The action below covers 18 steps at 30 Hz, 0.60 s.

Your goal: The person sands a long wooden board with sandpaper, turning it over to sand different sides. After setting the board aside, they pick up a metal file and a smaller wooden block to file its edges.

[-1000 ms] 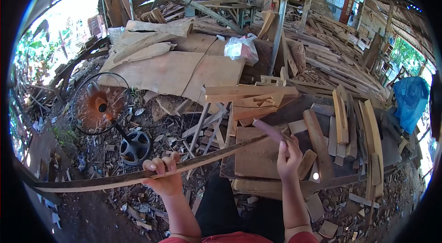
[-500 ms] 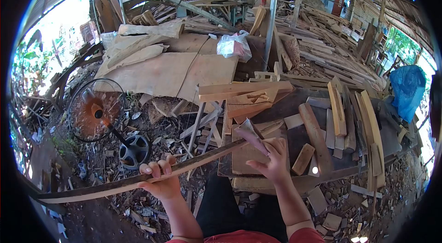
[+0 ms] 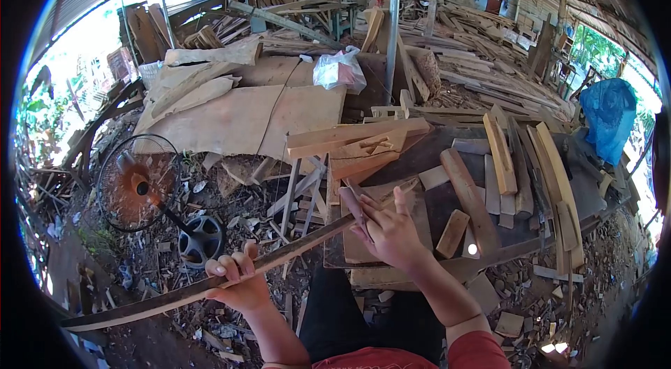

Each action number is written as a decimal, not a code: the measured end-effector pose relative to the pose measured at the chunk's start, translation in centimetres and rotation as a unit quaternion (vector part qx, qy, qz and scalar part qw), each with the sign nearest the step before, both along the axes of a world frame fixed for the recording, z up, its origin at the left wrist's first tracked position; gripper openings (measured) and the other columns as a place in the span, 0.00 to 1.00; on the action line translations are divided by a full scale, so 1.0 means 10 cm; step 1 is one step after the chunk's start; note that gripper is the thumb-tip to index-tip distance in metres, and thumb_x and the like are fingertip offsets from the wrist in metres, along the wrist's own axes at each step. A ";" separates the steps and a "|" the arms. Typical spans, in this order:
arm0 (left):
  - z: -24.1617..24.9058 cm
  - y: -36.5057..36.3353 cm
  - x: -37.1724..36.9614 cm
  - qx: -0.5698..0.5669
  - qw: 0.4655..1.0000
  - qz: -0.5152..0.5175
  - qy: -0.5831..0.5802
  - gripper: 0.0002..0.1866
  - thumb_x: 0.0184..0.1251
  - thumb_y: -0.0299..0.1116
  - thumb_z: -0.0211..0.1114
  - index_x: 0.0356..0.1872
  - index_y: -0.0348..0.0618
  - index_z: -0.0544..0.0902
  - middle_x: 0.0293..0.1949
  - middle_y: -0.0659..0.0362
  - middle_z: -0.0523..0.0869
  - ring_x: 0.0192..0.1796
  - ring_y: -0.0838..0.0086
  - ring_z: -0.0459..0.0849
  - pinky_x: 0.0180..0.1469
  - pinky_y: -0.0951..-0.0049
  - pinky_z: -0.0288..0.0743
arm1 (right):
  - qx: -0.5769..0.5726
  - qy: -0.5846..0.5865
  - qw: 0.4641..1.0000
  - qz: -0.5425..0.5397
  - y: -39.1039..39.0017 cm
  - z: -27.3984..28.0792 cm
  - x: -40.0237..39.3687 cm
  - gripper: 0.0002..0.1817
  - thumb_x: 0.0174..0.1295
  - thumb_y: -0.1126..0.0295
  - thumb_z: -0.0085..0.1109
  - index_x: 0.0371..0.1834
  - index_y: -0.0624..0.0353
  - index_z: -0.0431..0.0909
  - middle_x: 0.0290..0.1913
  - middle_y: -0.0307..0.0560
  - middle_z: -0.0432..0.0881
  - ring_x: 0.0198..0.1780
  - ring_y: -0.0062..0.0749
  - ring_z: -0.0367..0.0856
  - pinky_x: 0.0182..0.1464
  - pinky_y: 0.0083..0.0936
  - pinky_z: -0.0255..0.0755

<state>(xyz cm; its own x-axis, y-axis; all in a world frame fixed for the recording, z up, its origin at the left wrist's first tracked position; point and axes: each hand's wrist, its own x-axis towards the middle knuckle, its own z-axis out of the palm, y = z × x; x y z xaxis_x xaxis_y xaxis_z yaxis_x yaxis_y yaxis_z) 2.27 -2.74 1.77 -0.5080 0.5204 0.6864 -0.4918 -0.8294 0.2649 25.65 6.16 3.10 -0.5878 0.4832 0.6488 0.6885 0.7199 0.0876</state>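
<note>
My left hand (image 3: 239, 281) is wrapped round a long, slightly curved wooden strip (image 3: 300, 246), dark on its upper face and pale along its lower edge. The strip slants from the lower left up to the workbench, where its far end lies over a flat board (image 3: 360, 247). In my right hand (image 3: 393, 233) is a folded, purplish-brown sheet that looks like sandpaper (image 3: 354, 207), held against the strip near its far end. One finger of that hand points upward; its palm hides part of the strip.
Several wood blocks and beams lie on the bench (image 3: 458, 191) to the right. A standing fan (image 3: 140, 187) is at the left, its round base (image 3: 201, 242) on the scrap-strewn ground. Behind are large wooden sheets (image 3: 244, 114), a white plastic bag (image 3: 340, 70) and a metal post (image 3: 393, 26).
My right hand has moved left and down along the strip with the sandpaper. The strip has tilted slightly, its near end lower. The whole view has shifted a little.
</note>
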 end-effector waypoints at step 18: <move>-0.04 0.04 -0.05 -0.021 1.000 0.005 -0.022 0.22 0.57 0.60 0.58 0.36 0.51 0.75 0.23 0.69 0.74 0.28 0.76 0.74 0.47 0.60 0.64 | -0.152 0.097 0.983 -0.044 0.20 -0.20 0.15 0.25 0.63 0.58 0.48 0.66 0.39 0.61 0.56 0.42 0.73 0.58 0.35 0.71 0.63 0.57 0.46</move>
